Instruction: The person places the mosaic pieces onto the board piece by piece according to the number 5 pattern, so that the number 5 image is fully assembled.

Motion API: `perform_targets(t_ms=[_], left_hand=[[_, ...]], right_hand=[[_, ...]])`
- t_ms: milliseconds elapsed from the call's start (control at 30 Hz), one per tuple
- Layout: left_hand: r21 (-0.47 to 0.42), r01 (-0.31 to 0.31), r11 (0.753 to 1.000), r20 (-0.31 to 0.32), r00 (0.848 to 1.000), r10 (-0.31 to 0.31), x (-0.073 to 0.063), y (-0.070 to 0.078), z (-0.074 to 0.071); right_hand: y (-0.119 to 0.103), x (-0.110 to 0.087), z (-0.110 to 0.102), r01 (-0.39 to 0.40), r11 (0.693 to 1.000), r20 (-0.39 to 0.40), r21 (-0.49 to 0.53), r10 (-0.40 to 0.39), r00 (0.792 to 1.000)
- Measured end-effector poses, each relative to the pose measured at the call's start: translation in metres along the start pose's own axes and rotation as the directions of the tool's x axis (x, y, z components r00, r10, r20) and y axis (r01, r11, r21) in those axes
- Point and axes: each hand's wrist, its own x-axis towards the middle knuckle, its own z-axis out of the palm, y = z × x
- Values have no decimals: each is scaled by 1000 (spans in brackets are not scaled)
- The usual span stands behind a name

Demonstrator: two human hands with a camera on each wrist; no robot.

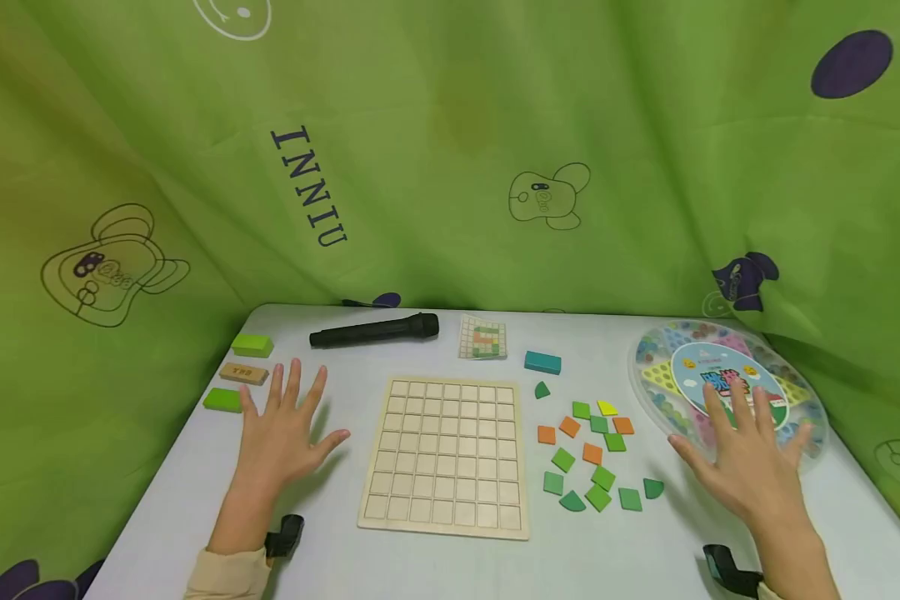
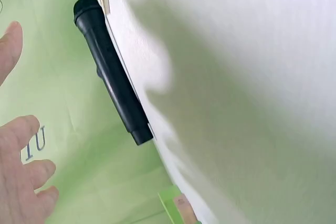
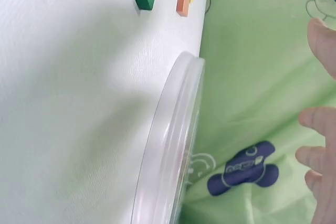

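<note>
My left hand (image 1: 273, 437), fingers spread, hovers over the left side of the white table and holds nothing. Close to its fingertips lie two green blocks (image 1: 252, 345) and a wooden block (image 1: 244, 373) with dark lettering. My right hand (image 1: 753, 467) is also spread and holds nothing; in the head view it overlaps a round clear plastic case (image 1: 648, 417) with a colourful label. Between the hands lies a wooden grid board (image 1: 441, 533) with bare square cells. Right of the board, several green, orange and yellow tiles (image 1: 598, 497) are scattered, some of them quarter-round.
A black microphone (image 1: 375, 331) lies along the back edge of the table. Beside it rests a pattern card (image 1: 483, 337) printed with coloured squares, then a teal block (image 1: 543, 362). Green printed cloth (image 1: 435, 208) hangs behind and around the table.
</note>
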Motion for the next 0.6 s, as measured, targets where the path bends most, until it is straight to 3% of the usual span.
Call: perform_targets(t_ms=[167, 333, 467, 600], left_hand=[[-54, -68, 996, 56, 996, 71, 2, 10, 3], [-152, -186, 971, 80, 977, 199, 7, 27, 7], [-295, -261, 919, 82, 952, 296, 11, 42, 11], [-489, -256, 834, 148, 918, 368, 12, 51, 14]], right_hand=[[-7, 5, 4, 85, 995, -44, 42, -83, 996], [-22, 15, 14, 190, 957, -69, 218, -179, 981], [-38, 26, 20, 188, 920, -31, 344, -190, 981], [-57, 39, 25, 184, 885, 27, 427, -216, 976]])
